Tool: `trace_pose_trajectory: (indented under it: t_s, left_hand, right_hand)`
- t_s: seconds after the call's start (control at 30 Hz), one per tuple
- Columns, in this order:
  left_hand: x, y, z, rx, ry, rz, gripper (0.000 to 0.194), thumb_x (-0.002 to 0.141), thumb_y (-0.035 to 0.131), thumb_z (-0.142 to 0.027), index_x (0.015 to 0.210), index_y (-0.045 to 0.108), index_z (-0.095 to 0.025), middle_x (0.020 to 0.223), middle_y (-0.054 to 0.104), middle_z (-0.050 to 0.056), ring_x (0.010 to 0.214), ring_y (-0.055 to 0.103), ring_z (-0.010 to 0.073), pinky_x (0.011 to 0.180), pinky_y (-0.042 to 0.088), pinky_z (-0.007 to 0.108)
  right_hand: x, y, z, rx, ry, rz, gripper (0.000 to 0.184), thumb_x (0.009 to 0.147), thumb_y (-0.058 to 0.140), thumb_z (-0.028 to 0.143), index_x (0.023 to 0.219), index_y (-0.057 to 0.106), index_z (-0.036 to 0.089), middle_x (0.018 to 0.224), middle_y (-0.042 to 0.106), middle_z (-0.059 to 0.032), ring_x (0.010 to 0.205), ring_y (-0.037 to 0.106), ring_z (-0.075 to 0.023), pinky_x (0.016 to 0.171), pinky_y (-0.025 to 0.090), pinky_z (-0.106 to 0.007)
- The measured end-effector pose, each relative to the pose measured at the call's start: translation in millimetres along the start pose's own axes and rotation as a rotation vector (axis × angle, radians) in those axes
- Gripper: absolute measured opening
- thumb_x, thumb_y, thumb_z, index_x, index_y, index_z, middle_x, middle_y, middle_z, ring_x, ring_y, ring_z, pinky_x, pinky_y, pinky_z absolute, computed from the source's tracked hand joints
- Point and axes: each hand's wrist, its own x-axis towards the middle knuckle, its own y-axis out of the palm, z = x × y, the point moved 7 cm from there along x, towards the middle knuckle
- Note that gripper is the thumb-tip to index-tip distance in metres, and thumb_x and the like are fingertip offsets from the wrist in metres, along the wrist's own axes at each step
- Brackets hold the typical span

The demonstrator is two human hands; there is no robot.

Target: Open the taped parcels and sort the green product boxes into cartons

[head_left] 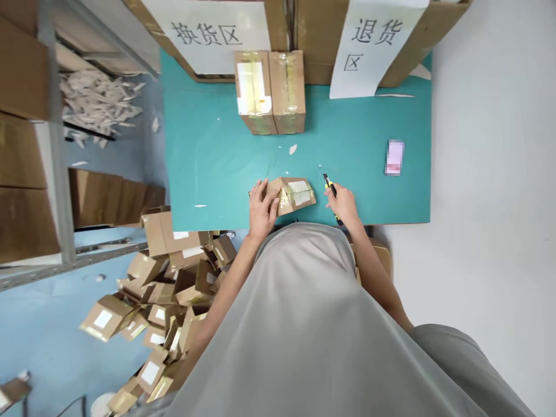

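At a teal table [356, 130] by blue floor [47, 324], left grip [261, 213] holds box [299, 194], right [344, 205] knife [332, 189].

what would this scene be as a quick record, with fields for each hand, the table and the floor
left hand: the hand touches the left end of a small cardboard box; firmness of grip unclear
right hand: the hand holds a yellow-and-black utility knife, tip pointing away from the person, apart from the box
table: teal top; two taped boxes side by side, white paper scraps, a pixelated phone-like item at right
table back: large cartons with paper signs
floor: heap of cardboard boxes, left of the person
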Motion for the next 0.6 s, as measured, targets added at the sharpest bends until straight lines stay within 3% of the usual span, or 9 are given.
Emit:
trace_pose_trajectory:
  t_s: [0.13,0.27,0.43,0.6]
  left_hand:
    - [-21,-22.3,17,0.007,-0.072,-0.046,0.050,0.117,0.043,-0.053,0.142,0.077,-0.026,0.172,0.054,0.018,0.168,0.042,0.0354,0.135,0.037,0.064]
    - [-38,-36.6,26,-0.015,-0.163,-0.124,0.054,0.118,0.041,-0.053,0.147,0.076,-0.024,0.156,0.063,0.021,0.144,0.063,0.0333,0.122,0.052,0.056]
    - [-46,-40.5,21,-0.011,-0.260,-0.178,0.056,0.113,0.054,-0.058,0.150,0.073,-0.021,0.142,0.068,0.017,0.128,0.070,0.0295,0.113,0.059,0.045]
    - [-27,-40.3,6,-0.019,-0.256,-0.166,0.044,0.108,0.063,-0.047,0.143,0.073,-0.023,0.141,0.073,0.016,0.129,0.072,0.0324,0.119,0.055,0.049]
  right_hand:
    - [48,49,-15,0.216,0.018,0.061,0.024,0.111,0.067,0.041,0.107,0.078,0.019,0.101,0.087,-0.0109,0.090,0.084,-0.0266,0.082,0.067,-0.035]
    - [58,86,-10,0.429,0.029,0.186,0.026,0.108,0.071,0.043,0.099,0.072,0.019,0.097,0.083,-0.0058,0.078,0.080,-0.0178,0.063,0.065,-0.025]
    - [49,91,-1,0.551,-0.018,0.230,0.030,0.108,0.071,0.047,0.095,0.069,0.020,0.090,0.078,-0.0023,0.072,0.077,-0.0150,0.059,0.066,-0.024]
    - [39,82,-1,0.546,0.003,0.212,0.027,0.109,0.070,0.045,0.097,0.068,0.021,0.089,0.079,-0.0022,0.074,0.078,-0.0155,0.061,0.065,-0.023]
